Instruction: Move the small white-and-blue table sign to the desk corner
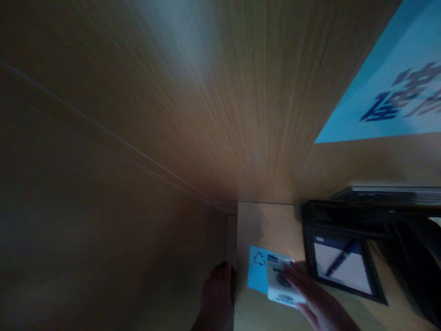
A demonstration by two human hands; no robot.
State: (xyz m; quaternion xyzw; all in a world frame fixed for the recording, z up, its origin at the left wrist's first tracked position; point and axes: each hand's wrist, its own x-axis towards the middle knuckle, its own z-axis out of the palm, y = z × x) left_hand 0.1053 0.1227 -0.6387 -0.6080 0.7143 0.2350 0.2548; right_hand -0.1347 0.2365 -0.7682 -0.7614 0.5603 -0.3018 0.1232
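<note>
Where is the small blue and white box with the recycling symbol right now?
In the head view, the small blue and white box sits low and right of centre on the wooden surface, under the right hand, just left of the black tray.

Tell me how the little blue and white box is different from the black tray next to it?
The little box is light blue and white; the black tray is dark. The box is much smaller than the tray. The right hand touches the box; no hand touches the tray. Both sit on the wooden surface.
</note>
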